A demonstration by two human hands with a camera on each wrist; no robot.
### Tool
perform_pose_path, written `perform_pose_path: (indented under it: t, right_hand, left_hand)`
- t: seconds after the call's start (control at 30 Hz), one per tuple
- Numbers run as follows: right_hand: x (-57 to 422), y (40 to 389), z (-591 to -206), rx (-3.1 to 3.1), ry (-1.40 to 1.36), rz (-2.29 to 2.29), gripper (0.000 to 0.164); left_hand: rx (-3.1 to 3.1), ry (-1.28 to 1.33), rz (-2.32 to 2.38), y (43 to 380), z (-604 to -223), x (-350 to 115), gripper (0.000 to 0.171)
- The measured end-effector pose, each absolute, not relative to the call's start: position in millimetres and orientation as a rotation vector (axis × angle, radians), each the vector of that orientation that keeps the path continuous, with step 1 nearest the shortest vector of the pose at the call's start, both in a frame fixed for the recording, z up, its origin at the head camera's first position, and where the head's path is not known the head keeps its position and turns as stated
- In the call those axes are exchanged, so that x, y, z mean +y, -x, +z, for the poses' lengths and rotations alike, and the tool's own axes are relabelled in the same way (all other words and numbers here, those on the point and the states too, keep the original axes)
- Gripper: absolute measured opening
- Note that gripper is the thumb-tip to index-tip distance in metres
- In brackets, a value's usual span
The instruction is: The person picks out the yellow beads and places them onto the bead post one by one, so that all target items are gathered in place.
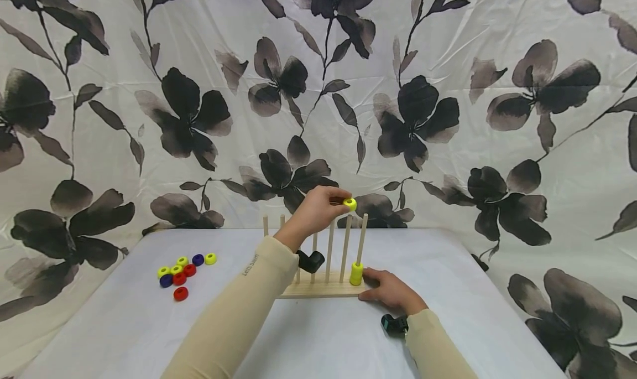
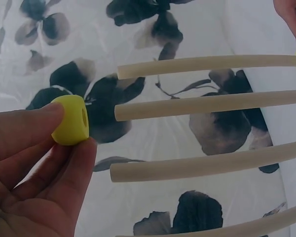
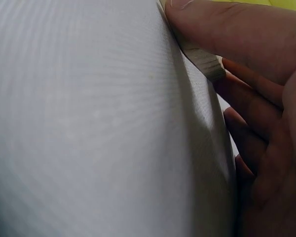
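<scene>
My left hand (image 1: 318,212) pinches a yellow bead (image 2: 71,120) between thumb and fingers, the hole in its side facing the pegs. In the left wrist view the bead is apart from the tips of the wooden pegs (image 2: 187,106). Below stands a pegboard with a pale wooden base (image 1: 318,292) and a row of upright pegs. Yellow beads (image 1: 356,274) sit stacked at the foot of the rightmost peg. My right hand (image 1: 393,291) grips the base's right end, thumb at the front and fingers behind. The left forearm hides part of the pegboard.
On the table's left lie loose beads: several yellow (image 1: 210,258), several red (image 1: 181,294) and two dark blue (image 1: 198,259). The white table (image 1: 119,335) ends at the back against a floral cloth (image 1: 318,91).
</scene>
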State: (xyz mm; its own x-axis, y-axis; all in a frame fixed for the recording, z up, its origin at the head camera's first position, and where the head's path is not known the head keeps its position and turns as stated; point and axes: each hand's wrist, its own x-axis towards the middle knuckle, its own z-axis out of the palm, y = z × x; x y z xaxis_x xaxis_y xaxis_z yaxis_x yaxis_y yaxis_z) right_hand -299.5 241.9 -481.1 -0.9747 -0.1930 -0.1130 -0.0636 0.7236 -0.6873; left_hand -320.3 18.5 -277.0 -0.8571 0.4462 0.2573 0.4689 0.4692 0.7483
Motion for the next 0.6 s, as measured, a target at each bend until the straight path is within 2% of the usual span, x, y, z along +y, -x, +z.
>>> perform_pose_path:
  t: [0.6]
  right_hand:
    - [242,300,-481,2.750,0.195,-1.096,0.075]
  left_hand:
    - [-2.698,0.926,-1.289,326,-283,40,0.034]
